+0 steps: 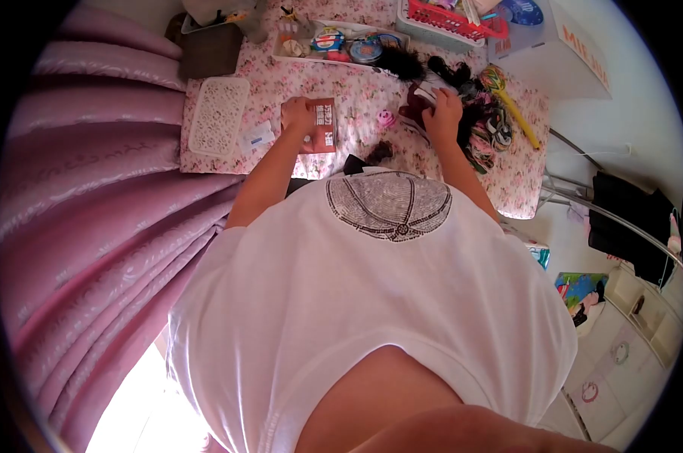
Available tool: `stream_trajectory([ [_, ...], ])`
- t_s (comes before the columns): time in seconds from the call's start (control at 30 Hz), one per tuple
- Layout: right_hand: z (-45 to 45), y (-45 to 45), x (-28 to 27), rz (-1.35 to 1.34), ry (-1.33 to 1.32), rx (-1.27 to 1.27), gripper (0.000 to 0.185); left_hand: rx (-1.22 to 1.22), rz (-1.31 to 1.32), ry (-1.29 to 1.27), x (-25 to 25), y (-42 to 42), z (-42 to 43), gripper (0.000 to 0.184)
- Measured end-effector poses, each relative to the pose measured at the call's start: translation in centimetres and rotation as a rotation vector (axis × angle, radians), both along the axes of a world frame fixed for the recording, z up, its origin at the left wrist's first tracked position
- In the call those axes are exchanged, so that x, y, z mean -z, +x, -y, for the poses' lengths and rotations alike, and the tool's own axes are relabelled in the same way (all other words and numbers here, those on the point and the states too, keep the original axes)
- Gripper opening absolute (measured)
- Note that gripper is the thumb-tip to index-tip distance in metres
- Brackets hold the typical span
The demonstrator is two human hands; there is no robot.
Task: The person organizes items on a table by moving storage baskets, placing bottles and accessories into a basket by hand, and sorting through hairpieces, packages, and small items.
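On a pink floral tablecloth, my left hand is closed over the left part of a flat reddish-brown box with pale printed characters. My right hand reaches to a heap of small accessories, thumb and fingers apart. Just left of its fingertips lies a dark red item, its kind unclear. Black fluffy hair ties and multicoloured bands surround that hand. A pink rosette sits between my hands, and a small dark brown tuft rests near the table's front edge.
A white tray of trinkets stands at the back, beside a red basket and a white carton. A white lace-patterned plastic piece lies at left, near a small packet. A yellow stick lies right. Pink curtains hang left.
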State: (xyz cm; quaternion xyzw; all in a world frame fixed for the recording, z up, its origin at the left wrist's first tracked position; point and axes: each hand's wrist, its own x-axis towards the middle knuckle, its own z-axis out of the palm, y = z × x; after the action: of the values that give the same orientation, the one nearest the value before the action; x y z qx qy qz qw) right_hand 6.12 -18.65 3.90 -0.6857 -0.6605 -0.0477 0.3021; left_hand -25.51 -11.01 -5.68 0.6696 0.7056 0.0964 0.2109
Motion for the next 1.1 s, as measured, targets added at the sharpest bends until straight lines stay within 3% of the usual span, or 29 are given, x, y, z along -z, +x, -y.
stream_trajectory([
  [0.03,0.0,-0.4,-0.1,-0.002,0.029,-0.02,0.04,0.044,-0.209,0.102,-0.3,0.2,0.5,0.036],
  [0.13,0.1,-1.2,0.5,-0.082,0.03,-0.129,0.031,-0.133,-0.294,-0.12,-2.5,0.9,0.7,0.055],
  [0.23,0.4,-2.1,0.3,-0.14,0.029,-0.177,0.025,-0.121,-0.198,-0.293,-4.7,0.4,0.1,0.067],
  [0.33,0.6,-2.4,0.9,-0.22,0.009,-0.213,0.022,-0.065,0.054,-0.235,-0.8,-1.4,-1.3,0.063],
  [0.43,0.3,-2.8,0.4,-0.211,0.003,-0.222,0.023,-0.03,0.476,-0.334,0.0,-1.9,-3.0,0.052],
  [0.47,0.0,-2.9,0.3,-0.207,0.025,-0.239,0.022,-0.038,0.642,-0.306,0.1,-1.7,-3.0,0.036],
  [0.57,-0.8,-3.8,-0.1,-0.355,0.009,-0.208,0.024,-0.181,1.105,-0.363,-1.2,-1.3,-4.1,0.026],
  [0.6,-0.9,-3.9,1.0,-0.569,-0.107,-0.146,0.036,-0.261,1.364,-0.375,-2.7,-0.6,-4.1,0.011],
  [0.7,-3.0,-4.7,1.9,-1.345,-0.62,-0.005,0.052,-0.298,1.903,-0.335,-4.5,1.7,-4.5,0.005],
  [0.73,-3.7,-5.2,1.2,-1.553,-0.659,-0.042,0.062,-0.28,1.922,-0.366,-5.0,2.7,-4.9,0.004],
  [0.83,-5.4,-5.8,-0.5,-1.709,-0.643,-0.271,0.06,-0.172,1.951,-0.417,-7.0,6.1,-5.1,0.004],
  [0.87,-6.1,-5.7,0.0,-1.733,-0.671,-0.194,0.044,-0.136,1.919,-0.43,-7.1,6.8,-5.4,0.006],
  [0.97,-8.3,-3.5,2.0,-1.51,-0.653,-0.138,0.023,-0.157,1.852,-0.455,-7.2,8.0,-7.0,0.008],
  [1.0,-8.8,-3.3,1.1,-1.464,-0.442,-0.064,0.015,-0.29,1.584,-0.466,-7.2,8.1,-7.8,0.013],
  [1.1,-12.0,-0.5,2.9,-1.219,0.05,-0.102,0.018,-0.063,1.069,-0.236,-7.3,7.9,-9.2,0.015],
])
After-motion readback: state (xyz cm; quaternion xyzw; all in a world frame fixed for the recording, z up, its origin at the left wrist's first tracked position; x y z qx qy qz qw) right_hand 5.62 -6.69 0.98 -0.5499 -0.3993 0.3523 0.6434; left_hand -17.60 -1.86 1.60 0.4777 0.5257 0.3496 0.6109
